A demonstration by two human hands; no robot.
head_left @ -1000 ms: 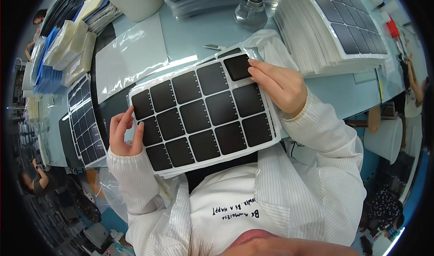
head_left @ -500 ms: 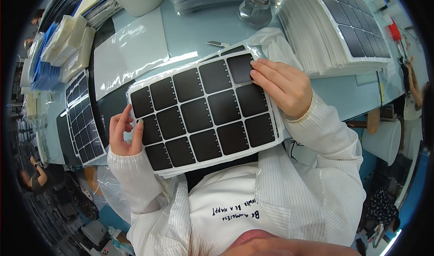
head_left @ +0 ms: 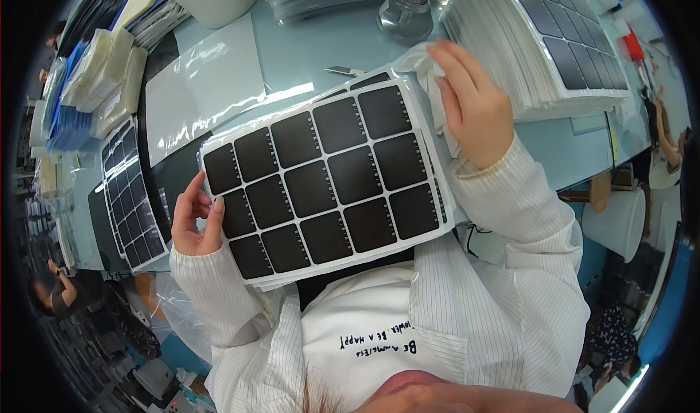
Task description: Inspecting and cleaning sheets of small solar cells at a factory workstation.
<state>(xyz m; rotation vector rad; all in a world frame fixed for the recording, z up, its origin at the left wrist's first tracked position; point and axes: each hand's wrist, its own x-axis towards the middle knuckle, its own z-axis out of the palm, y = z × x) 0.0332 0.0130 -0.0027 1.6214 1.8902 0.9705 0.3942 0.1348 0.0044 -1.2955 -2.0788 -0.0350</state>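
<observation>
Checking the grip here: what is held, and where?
The left hand grips the stack of black-square sheets at its left edge; the right hand rests by its upper right corner.

Matt black square pads on a white sheet (head_left: 328, 180), crinkly clear plastic film (head_left: 412, 59), glossy glass bottle (head_left: 405, 12), smooth pale-blue table (head_left: 321, 48), striped cloth sleeves (head_left: 510, 216)

So the person's wearing a white lab-style coat (head_left: 503, 296) with thin dark pinstripes, long sleeves ending in snug cuffs at both wrists. It hangs open down the front, toward 6 o'clock, over a white t-shirt (head_left: 357, 325) with a line of small black lettering across the chest. Both hands (head_left: 195, 220) are bare, no gloves.
</observation>
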